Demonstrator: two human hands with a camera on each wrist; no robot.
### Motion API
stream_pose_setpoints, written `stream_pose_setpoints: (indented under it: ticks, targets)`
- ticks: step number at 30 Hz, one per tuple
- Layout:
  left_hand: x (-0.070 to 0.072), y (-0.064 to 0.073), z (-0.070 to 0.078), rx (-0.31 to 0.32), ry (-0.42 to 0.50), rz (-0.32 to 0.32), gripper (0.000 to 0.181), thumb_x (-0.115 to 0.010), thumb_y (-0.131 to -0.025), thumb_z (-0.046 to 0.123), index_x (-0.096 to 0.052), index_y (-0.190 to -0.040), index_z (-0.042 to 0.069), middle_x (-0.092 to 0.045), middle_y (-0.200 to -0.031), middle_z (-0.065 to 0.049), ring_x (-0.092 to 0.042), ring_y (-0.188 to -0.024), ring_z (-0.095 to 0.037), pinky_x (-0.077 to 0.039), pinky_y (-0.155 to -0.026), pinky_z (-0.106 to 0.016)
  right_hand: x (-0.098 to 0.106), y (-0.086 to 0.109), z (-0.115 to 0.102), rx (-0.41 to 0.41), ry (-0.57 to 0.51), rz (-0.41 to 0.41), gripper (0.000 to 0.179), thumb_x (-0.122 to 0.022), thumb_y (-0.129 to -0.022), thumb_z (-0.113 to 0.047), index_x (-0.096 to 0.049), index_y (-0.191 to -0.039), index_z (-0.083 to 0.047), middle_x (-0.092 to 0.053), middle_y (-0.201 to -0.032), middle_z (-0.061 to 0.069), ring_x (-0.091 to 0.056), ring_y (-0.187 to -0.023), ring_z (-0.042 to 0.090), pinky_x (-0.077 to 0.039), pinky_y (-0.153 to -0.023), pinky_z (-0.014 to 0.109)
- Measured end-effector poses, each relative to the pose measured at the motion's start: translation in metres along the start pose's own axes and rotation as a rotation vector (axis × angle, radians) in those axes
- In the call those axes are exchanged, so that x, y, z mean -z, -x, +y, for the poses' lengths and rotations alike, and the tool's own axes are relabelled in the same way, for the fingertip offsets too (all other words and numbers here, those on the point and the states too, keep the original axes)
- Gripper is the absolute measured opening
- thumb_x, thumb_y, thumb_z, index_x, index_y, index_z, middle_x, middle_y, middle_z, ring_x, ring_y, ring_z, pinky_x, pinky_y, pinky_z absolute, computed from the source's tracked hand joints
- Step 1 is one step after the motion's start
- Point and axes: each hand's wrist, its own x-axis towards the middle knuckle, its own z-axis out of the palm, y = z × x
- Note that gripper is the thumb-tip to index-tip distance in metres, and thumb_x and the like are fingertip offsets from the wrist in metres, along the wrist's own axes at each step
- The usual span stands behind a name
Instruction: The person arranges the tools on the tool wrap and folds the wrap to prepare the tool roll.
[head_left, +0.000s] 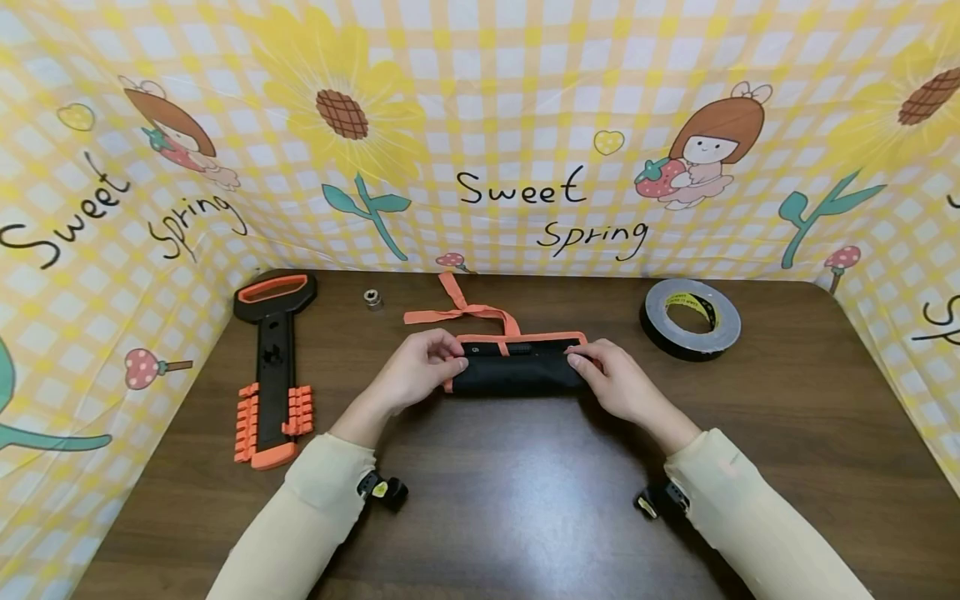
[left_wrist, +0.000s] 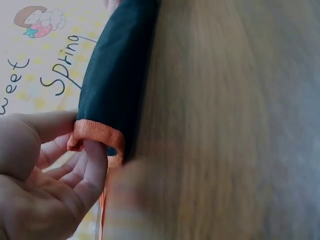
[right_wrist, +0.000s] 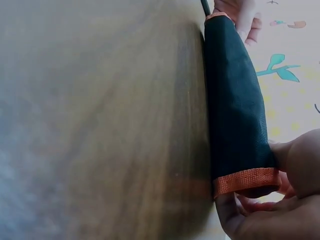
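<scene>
A black fabric tool roll (head_left: 517, 379) with orange edging lies partly rolled up on the table. My left hand (head_left: 423, 367) pinches its left end between thumb and fingers. At the right end my right hand (head_left: 618, 379) pinches it the same way. In the left wrist view a finger reaches inside the orange-edged end of the tool roll (left_wrist: 117, 65). The right wrist view shows fingers curled round the other orange-edged end (right_wrist: 240, 100). Behind it trails an orange tie strap (head_left: 480, 310). A flap still shows along the far edge, with a black item in a pocket.
On the left lies a black holder rail (head_left: 272, 367) with an orange-lined handle and several orange clips. A small metal socket (head_left: 373, 300) stands near the back edge. A roll of tape (head_left: 723, 329) lies at the back right. Patterned cloth (head_left: 495, 100) walls the table on three sides.
</scene>
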Motion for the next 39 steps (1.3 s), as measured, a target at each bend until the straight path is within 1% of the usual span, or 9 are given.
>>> stream_pose_setpoints:
  ticks: [5, 9, 13, 16, 19, 24, 31, 35, 39]
  targets:
    - [0.009, 0.004, -0.006, -0.094, -0.153, -0.057, 0.034, -0.080, -0.099, 0.020, -0.071, -0.130, 0.007, -0.072, -0.115, -0.010, -0.071, -0.100, -0.023, -0.060, -0.089, -0.039, 0.003, -0.005, -0.002, -0.043, -0.018, -0.033, 0.033, -0.059, -0.112, -0.015, -0.073, -0.132, 0.006, -0.073, -0.127, 0.027, -0.066, -0.126, 0.044, -0.051, -0.111, 0.062]
    - [0.014, 0.008, -0.009, -0.155, -0.203, -0.151, 0.056, -0.084, -0.096, 0.019, -0.062, -0.147, 0.010, -0.061, -0.146, -0.014, -0.068, -0.128, -0.033, -0.056, -0.111, -0.052, 0.005, -0.009, -0.003, -0.084, -0.038, -0.053, 0.033, -0.058, -0.112, -0.017, -0.073, -0.133, 0.005, -0.074, -0.131, 0.026, -0.066, -0.130, 0.042, -0.050, -0.113, 0.060]
    - [0.014, 0.008, -0.012, -0.178, -0.209, -0.177, 0.064, -0.083, -0.096, 0.013, -0.056, -0.154, 0.011, -0.056, -0.152, -0.015, -0.066, -0.132, -0.036, -0.054, -0.112, -0.054, 0.004, -0.013, -0.003, -0.145, -0.067, -0.025, 0.031, -0.059, -0.112, -0.019, -0.072, -0.128, 0.004, -0.075, -0.108, 0.018, -0.069, -0.099, 0.030, -0.056, -0.093, 0.046]
    - [0.013, 0.006, -0.014, -0.199, -0.197, -0.170, 0.065, -0.081, -0.096, 0.007, -0.054, -0.155, 0.009, -0.055, -0.154, -0.017, -0.068, -0.130, -0.036, -0.056, -0.110, -0.053, 0.004, -0.017, -0.003, -0.203, -0.081, -0.006, 0.030, -0.061, -0.112, -0.024, -0.069, -0.122, 0.003, -0.064, -0.084, 0.008, -0.060, -0.073, 0.019, -0.049, -0.073, 0.035]
    - [0.012, 0.004, -0.014, -0.224, -0.193, -0.144, 0.061, -0.080, -0.096, 0.003, -0.056, -0.152, 0.006, -0.055, -0.153, -0.018, -0.069, -0.126, -0.035, -0.058, -0.107, -0.052, 0.006, -0.021, -0.004, -0.233, -0.055, 0.008, 0.030, -0.063, -0.111, -0.027, -0.069, -0.114, 0.002, -0.061, -0.074, 0.006, -0.059, -0.059, 0.016, -0.048, -0.064, 0.033]
    - [0.012, 0.001, -0.012, -0.241, -0.229, -0.093, 0.050, -0.079, -0.097, 0.003, -0.064, -0.144, 0.005, -0.061, -0.148, -0.016, -0.072, -0.117, -0.029, -0.062, -0.101, -0.046, 0.009, -0.027, -0.006, -0.194, 0.057, 0.045, 0.031, -0.066, -0.109, -0.028, -0.076, -0.110, 0.002, -0.071, -0.095, 0.017, -0.068, -0.078, 0.026, -0.054, -0.080, 0.042]
    - [0.015, -0.003, -0.012, -0.197, -0.252, -0.109, 0.043, -0.076, -0.100, 0.008, -0.068, -0.142, 0.006, -0.067, -0.140, -0.017, -0.067, -0.089, -0.015, -0.058, -0.082, -0.028, 0.009, -0.016, -0.009, -0.007, 0.134, 0.072, 0.034, -0.074, -0.104, -0.026, -0.073, -0.127, -0.001, -0.067, -0.115, 0.017, -0.058, -0.107, 0.034, -0.047, -0.093, 0.048]
    - [0.016, -0.006, -0.011, -0.161, -0.233, -0.126, 0.042, -0.073, -0.102, 0.010, -0.068, -0.144, 0.006, -0.071, -0.116, -0.014, -0.067, -0.079, -0.016, -0.054, -0.072, -0.026, 0.010, -0.004, -0.007, 0.100, 0.194, 0.046, 0.041, -0.084, -0.096, -0.021, -0.071, -0.130, -0.003, -0.064, -0.134, 0.019, -0.053, -0.128, 0.042, -0.045, -0.107, 0.059]
    - [0.016, -0.013, -0.008, -0.149, -0.211, -0.134, 0.042, -0.070, -0.105, 0.010, -0.066, -0.146, 0.005, -0.069, -0.089, -0.008, -0.071, -0.077, -0.020, -0.052, -0.068, -0.027, 0.010, 0.000, -0.006, 0.158, 0.273, 0.051, 0.045, -0.086, -0.094, -0.019, -0.070, -0.132, -0.001, -0.066, -0.136, 0.019, -0.054, -0.131, 0.043, -0.045, -0.113, 0.060]
